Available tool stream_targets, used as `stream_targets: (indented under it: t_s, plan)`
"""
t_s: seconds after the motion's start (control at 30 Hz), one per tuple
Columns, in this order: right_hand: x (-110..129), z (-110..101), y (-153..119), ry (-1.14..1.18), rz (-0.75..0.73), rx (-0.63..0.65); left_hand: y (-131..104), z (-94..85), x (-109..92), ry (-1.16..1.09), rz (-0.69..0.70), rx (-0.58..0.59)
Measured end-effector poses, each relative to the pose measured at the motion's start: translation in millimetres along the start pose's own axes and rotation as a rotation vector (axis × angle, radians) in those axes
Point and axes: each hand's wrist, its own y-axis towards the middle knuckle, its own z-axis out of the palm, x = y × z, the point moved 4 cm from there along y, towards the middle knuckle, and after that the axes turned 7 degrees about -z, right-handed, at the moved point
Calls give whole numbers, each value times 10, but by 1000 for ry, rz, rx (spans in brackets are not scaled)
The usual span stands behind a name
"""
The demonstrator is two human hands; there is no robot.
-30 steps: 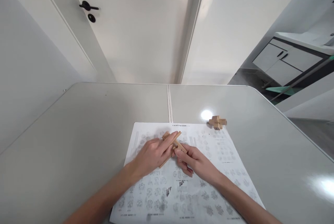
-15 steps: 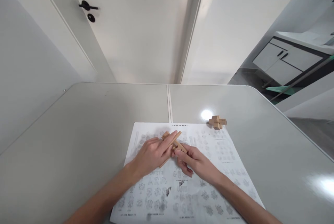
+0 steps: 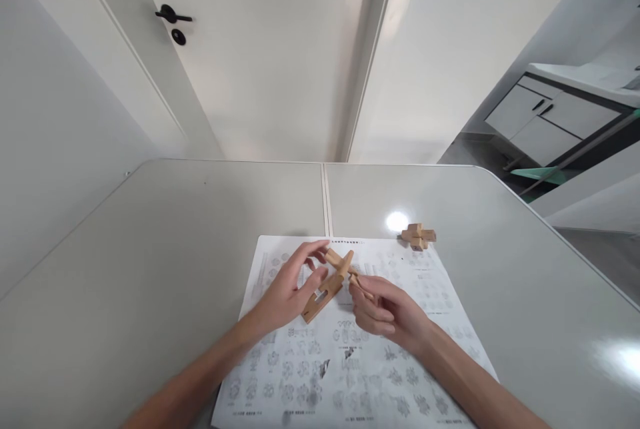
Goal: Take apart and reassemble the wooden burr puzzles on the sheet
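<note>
My right hand (image 3: 383, 306) pinches one end of a crossed group of light wooden puzzle pieces (image 3: 344, 268) between thumb and fingers. One notched wooden piece (image 3: 320, 302) with a slot in it slants down to the left from the crossing. On the left of the group, my left hand (image 3: 290, 286) has thumb and fingers spread apart. Its thumb is close to the slotted piece; whether they touch I cannot tell. Beneath both hands lies a printed instruction sheet (image 3: 305, 396) with rows of small diagrams.
An assembled wooden cross-shaped puzzle (image 3: 419, 236) sits at the sheet's upper right corner. The pale table (image 3: 150, 269) has a seam (image 3: 327, 199) running away from me. Beyond its far edge stands a white door (image 3: 270, 69); a cabinet (image 3: 550, 109) is at the right.
My left hand has opened and drawn back from the wooden pieces. The pieces have turned in my right hand, so the slotted one now shows clearly.
</note>
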Motion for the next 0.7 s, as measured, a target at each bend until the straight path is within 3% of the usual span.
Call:
stream_targets:
  t_s: [0.17,0.23,0.33,0.43,0.53,0.6,0.7]
  plan:
    - [-198,19,-27,191,120,241,-13,81,-138,-279,-12,211]
    - [-253,21,-41,229,155,286,-27,99,-152,-360,-14,222]
    - [-253,43,-46,131,139,254,-25,78,-84,-430,-95,126]
    - [-148,47,-24,-212,-11,57,3,20,53,-545,-198,-19]
    - [22,46,-25,-763,-264,-173,47,-41,168,-750,-219,-131]
    - [83,82,-29,-1133,-417,-191,73,-72,218,-851,-229,-183]
    - [52,112,-11,-1477,-541,-70,94,-83,253,-951,-283,-215]
